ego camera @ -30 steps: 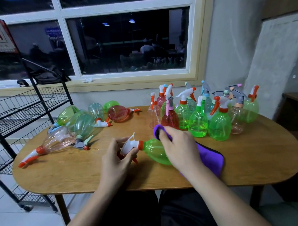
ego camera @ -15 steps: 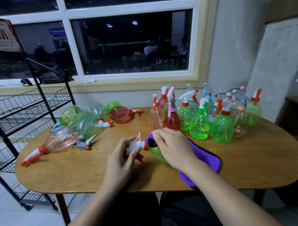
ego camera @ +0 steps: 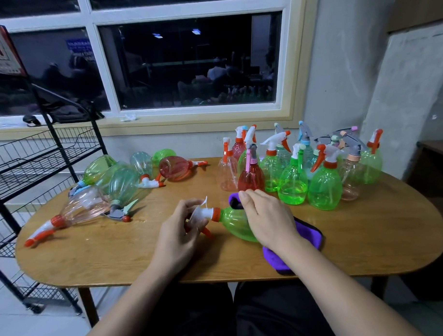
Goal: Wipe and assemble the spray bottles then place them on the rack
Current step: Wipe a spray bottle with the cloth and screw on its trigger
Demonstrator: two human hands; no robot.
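While left hand [ego camera: 177, 234] grips sprayer [ego camera: 203, 213], right hand [ego camera: 267, 219] clasps purple cloth [ego camera: 308, 234] against green bottle [ego camera: 233, 221].

Green bottle [ego camera: 236, 224], purple cloth [ego camera: 307, 236], black rack [ego camera: 43, 159].

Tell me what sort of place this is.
Probably a small workroom or shop back room: a wooden table crowded with spray bottles, a black wire rack beside it, a dark window behind.
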